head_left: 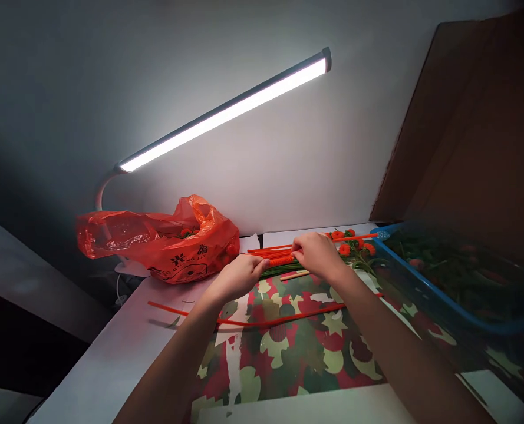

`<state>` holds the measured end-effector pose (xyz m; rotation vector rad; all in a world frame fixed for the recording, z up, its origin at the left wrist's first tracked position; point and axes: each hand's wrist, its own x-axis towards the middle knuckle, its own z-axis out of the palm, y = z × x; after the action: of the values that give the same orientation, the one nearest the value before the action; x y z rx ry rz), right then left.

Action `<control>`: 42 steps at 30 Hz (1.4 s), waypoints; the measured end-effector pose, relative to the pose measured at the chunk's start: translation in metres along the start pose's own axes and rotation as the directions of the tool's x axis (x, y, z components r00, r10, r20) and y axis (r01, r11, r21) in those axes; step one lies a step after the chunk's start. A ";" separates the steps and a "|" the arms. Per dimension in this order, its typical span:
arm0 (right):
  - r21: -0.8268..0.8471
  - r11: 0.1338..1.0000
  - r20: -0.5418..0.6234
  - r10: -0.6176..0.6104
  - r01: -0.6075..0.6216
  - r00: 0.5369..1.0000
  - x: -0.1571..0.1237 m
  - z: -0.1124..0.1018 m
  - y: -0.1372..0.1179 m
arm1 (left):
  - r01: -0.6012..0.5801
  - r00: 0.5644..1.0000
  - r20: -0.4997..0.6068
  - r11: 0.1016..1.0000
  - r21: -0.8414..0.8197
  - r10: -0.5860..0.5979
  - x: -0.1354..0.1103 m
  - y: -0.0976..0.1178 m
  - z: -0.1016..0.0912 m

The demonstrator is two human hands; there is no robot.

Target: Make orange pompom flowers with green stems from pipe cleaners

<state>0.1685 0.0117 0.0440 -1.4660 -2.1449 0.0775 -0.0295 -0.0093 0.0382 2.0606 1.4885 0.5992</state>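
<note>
My left hand (239, 277) and my right hand (317, 253) are both closed on an orange pipe cleaner coil (282, 259) held between them above the table. The coil is wound round a thin stick. Behind it lies a bunch of straight orange pipe cleaners (268, 251) and green stems (279, 270). Small orange pipe-cleaner flowers (350, 242) lie just right of my right hand. One long orange pipe cleaner (262, 321) stretches across the table under my forearms.
A patterned red-green sheet (306, 347) covers the white table (111, 353). An orange plastic bag (164, 238) sits at the back left. A blue basket (425, 294) of stems stands at right, a lit lamp bar (226, 112) overhead, brown cardboard (478, 129) behind.
</note>
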 end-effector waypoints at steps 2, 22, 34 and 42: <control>0.003 1.000 -0.103 -0.004 0.005 0.995 0.002 0.005 -0.001 | 0.001 0.998 -0.065 1.000 -0.013 -0.001 0.000 0.003 0.000; 0.747 0.651 -0.331 0.189 0.134 0.925 0.009 0.039 0.011 | 0.117 0.988 0.147 0.436 -0.893 0.036 0.029 -0.025 0.028; 0.897 0.420 0.183 -0.080 -0.133 0.980 0.011 0.011 0.034 | 0.163 0.920 0.322 0.530 -0.832 0.223 0.025 -0.042 0.019; 0.703 0.690 0.413 -0.201 -0.171 0.888 0.008 -0.012 0.055 | 0.108 0.886 0.411 0.767 -0.632 0.213 0.017 -0.036 0.003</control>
<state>0.2182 0.0379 0.0385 -0.9833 -2.0629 1.2554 -0.0484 0.0159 0.0130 1.5446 0.7845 0.4962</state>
